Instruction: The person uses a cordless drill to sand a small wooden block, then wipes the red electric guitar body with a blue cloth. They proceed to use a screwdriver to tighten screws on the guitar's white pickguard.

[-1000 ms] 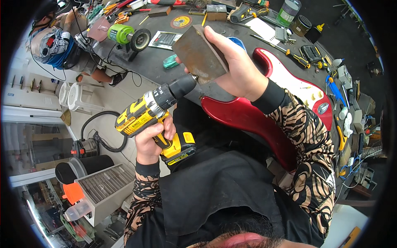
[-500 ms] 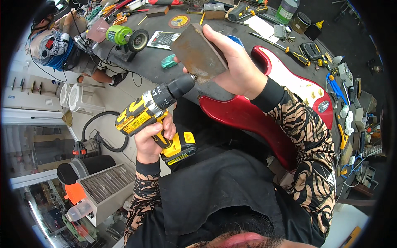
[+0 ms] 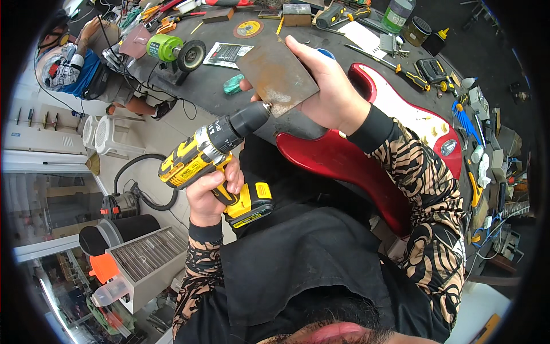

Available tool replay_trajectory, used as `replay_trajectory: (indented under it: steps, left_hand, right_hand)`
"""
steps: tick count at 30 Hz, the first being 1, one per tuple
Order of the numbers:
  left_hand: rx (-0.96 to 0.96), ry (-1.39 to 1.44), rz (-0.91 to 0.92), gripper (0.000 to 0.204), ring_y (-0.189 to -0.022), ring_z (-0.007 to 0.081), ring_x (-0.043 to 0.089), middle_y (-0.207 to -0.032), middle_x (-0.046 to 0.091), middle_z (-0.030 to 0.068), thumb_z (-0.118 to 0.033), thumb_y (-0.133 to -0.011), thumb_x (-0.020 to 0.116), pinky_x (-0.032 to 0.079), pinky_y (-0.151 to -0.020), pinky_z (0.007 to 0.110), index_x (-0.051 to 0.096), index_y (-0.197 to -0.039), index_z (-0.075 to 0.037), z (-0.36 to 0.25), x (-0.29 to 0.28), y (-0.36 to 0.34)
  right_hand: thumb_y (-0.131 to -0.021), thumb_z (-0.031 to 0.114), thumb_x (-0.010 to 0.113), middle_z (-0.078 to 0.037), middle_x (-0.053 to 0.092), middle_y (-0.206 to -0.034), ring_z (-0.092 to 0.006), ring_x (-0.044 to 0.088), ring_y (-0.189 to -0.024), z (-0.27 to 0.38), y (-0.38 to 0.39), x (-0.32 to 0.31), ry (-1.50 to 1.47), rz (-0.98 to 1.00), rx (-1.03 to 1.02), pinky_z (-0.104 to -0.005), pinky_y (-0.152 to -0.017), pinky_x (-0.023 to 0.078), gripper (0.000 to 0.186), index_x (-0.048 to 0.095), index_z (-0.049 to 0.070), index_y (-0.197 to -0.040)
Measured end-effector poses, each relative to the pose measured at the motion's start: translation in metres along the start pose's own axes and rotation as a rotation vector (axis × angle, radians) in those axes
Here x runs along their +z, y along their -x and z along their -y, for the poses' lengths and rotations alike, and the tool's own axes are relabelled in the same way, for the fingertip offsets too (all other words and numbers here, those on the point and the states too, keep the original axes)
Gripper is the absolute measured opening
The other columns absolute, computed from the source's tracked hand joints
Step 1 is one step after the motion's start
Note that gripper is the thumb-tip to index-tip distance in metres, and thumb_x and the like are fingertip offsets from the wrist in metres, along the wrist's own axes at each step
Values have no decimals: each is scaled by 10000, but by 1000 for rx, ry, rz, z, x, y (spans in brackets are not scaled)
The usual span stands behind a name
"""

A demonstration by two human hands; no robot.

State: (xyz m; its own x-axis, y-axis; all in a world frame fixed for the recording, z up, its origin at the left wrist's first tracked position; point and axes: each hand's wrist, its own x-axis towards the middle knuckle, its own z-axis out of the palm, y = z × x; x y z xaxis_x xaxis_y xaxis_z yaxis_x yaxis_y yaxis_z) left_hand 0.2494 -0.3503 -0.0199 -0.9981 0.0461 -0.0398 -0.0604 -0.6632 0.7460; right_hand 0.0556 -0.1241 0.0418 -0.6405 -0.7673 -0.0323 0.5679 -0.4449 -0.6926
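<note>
My left hand (image 3: pixel 213 192) is wrapped around the grip of a yellow and black cordless drill (image 3: pixel 195 157), its chuck tilted up to the right. In my right hand (image 3: pixel 329 86) is a flat, rectangular block (image 3: pixel 278 74), brownish-grey with rusty stains, gripped along its edge with the thumb on top. The tip in the drill's chuck meets the block's lower left corner; the bit itself is too small to make out. Below my right forearm lies a red electric guitar body (image 3: pixel 338 157) with a white pickguard (image 3: pixel 404 106), partly covered by my sleeve.
Behind the block, the dark bench holds a green bench grinder (image 3: pixel 166 49), a printed packet (image 3: pixel 226 54), a crumpled green piece (image 3: pixel 233 85) and a yellow disc (image 3: pixel 248 29). Screwdrivers and a green-liquid bottle (image 3: pixel 397 16) stand farther right. At far left, a co-worker (image 3: pixel 69 63) sits near white stools (image 3: pixel 112 135).
The block has tilted slightly in my right hand, turning its broad face more toward me. The drill stays nearly in place, its tip still at the block's corner. The co-worker's head and arm have shifted.
</note>
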Motion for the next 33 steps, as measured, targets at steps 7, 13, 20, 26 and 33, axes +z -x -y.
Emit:
replay_trajectory:
  steps: [7, 13, 20, 26, 33]
  left_hand:
    - [-4, 14, 10, 564, -642, 155, 568, -821, 585, 61, -199, -888, 708, 491, -594, 323, 581, -1388, 30, 1, -3, 2]
    - [5, 19, 12, 541, -645, 155, 569, -821, 588, 60, -200, -887, 709, 491, -595, 321, 589, -1362, 29, 2, -3, 2]
    - [24, 18, 4, 512, -648, 155, 574, -827, 599, 63, -199, -890, 704, 495, -599, 320, 592, -1334, 29, 3, -3, 2]
    - [38, 25, -4, 505, -642, 156, 571, -827, 592, 65, -194, -894, 694, 498, -604, 319, 583, -1329, 36, 4, 0, 1]
    - [39, 16, -6, 511, -639, 155, 570, -826, 586, 66, -195, -892, 696, 498, -612, 320, 578, -1335, 30, 3, 1, 1]
  right_hand:
    - [-1186, 452, 348, -291, 705, -1352, -353, 700, -1246, -2, -1, -4, -13, -2, 14, -439, -1053, 549, 619, 553, -39, -1501]
    - [-1187, 443, 329, -302, 694, -1375, -362, 690, -1271, -3, 0, -3, 2, -41, 31, -438, -1076, 535, 627, 539, -44, -1521]
    - [-1189, 446, 308, -313, 678, -1402, -360, 682, -1291, -6, -2, -6, -28, -38, 51, -427, -1091, 524, 641, 528, -45, -1538]
    - [-1190, 448, 308, -316, 676, -1407, -357, 682, -1292, -7, -2, -9, -6, -12, 50, -420, -1089, 522, 632, 531, -25, -1547]
    - [-1187, 439, 311, -278, 690, -1397, -365, 687, -1307, -8, -3, -14, 14, 18, 54, -446, -1094, 534, 607, 555, -19, -1501]
